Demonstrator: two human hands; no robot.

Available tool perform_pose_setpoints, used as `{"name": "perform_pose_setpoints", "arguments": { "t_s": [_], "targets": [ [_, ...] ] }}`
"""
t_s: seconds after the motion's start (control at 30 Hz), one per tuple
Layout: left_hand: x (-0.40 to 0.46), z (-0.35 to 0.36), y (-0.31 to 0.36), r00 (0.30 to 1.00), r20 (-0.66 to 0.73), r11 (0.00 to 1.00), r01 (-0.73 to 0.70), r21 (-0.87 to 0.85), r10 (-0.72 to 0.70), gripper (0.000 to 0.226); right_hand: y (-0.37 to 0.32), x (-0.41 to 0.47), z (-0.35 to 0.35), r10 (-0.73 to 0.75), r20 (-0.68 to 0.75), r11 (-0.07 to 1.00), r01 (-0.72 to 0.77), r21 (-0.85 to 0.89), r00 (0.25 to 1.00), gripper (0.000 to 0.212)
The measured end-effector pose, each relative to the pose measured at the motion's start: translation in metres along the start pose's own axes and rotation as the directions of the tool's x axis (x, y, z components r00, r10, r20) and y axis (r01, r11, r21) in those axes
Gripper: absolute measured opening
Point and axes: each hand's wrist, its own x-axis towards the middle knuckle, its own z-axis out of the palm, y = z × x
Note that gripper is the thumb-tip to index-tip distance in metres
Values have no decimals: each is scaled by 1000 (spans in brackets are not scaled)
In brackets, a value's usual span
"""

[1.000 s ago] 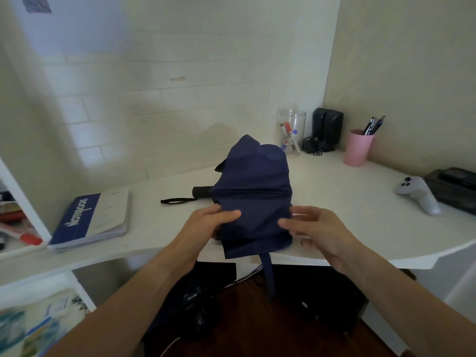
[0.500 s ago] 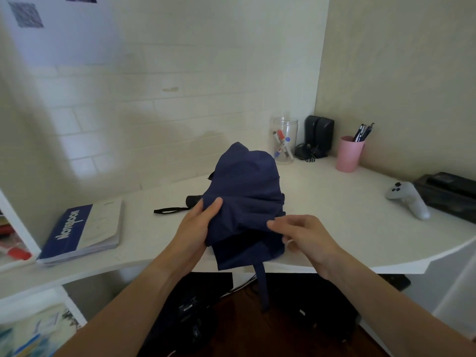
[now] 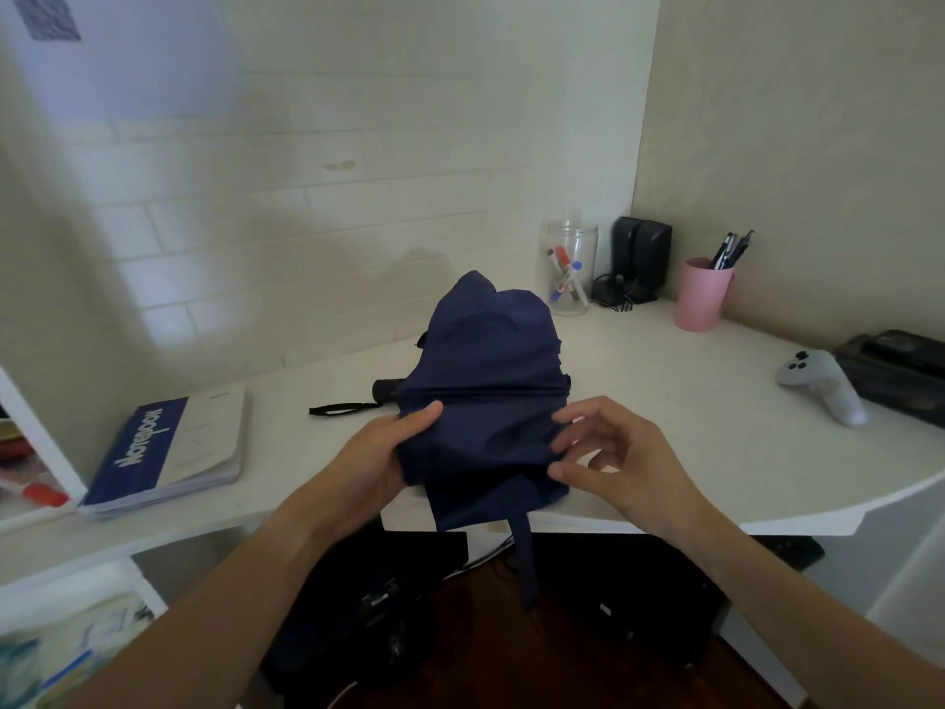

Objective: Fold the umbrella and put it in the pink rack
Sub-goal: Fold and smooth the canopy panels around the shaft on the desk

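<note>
A collapsed navy umbrella point(image 3: 486, 381) lies on the white desk point(image 3: 665, 381), its loose canopy bunched up. Its black handle point(image 3: 384, 389) with a wrist strap sticks out to the left, and the closing strap hangs over the desk's front edge. My left hand point(image 3: 376, 452) grips the canopy's left side with the thumb on top. My right hand point(image 3: 608, 452) touches the canopy's right edge, fingers spread and curled. The pink holder point(image 3: 701, 294), a cup with pens in it, stands at the back right.
A blue notebook point(image 3: 169, 452) lies at the left. A clear jar point(image 3: 570, 271) with markers and black speakers point(image 3: 639, 258) stand by the back wall. A white game controller point(image 3: 823, 386) and a black box point(image 3: 900, 373) sit at the right. Dark equipment lies under the desk.
My left hand has slid along the canopy's left side and keeps its grip. My right hand has opened its fingers at the right edge, and the fabric is spread flatter.
</note>
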Motion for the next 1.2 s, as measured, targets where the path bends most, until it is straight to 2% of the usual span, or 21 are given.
{"name": "perform_pose_setpoints", "arguments": {
  "t_s": [0.07,0.17,0.23,0.33,0.4,0.5,0.6,0.73,0.87,0.97,1.03,1.07,1.1,1.17,1.2],
  "targets": [
    [-4,0,-3,1000,12,1000,3,-29,-3,34,0,-1,6,42,35,998,-44,47,998,44],
    [-6,1,-5,999,42,996,9,-89,-5,37,1,-1,13,61,0,989,-61,133,998,36],
    [-6,3,-2,997,77,998,8,-69,-3,38,2,2,15,38,-23,989,-34,145,999,30],
    [-5,5,4,992,125,992,-34,125,19,39,3,6,14,-29,-58,997,33,64,998,25],
    [-1,7,5,993,119,986,-32,162,13,36,3,7,11,-110,-67,994,109,-26,992,22],
    [3,6,3,998,63,999,7,50,-10,38,0,6,4,-174,-47,978,168,-121,984,18],
    [4,7,1,997,52,996,53,-71,-49,33,0,4,-1,-143,33,979,146,-140,989,20],
    [3,15,-2,994,42,987,102,-121,-98,27,1,0,1,-153,49,972,159,-174,987,25],
    [3,18,-2,990,104,984,108,-142,-94,35,4,1,0,-225,7,943,220,-248,974,25],
    [6,14,-4,993,102,989,77,-126,-64,28,5,1,-3,-287,32,903,281,-324,957,23],
    [8,7,-9,998,45,999,37,-25,-35,21,7,1,-7,-315,64,860,313,-403,947,20],
    [7,1,-11,1000,23,993,8,117,-10,26,10,1,-11,-318,90,835,324,-445,944,21],
    [5,-6,-12,999,27,945,-29,327,22,36,13,0,-14,-308,132,809,333,-485,942,22],
    [-3,-20,-13,997,49,707,-77,703,60,52,14,-3,-22,-237,242,759,335,-558,941,19],
    [-8,-23,-14,994,50,575,-95,812,93,55,12,-5,-24,-206,273,734,333,-591,940,17]
  ]
}}
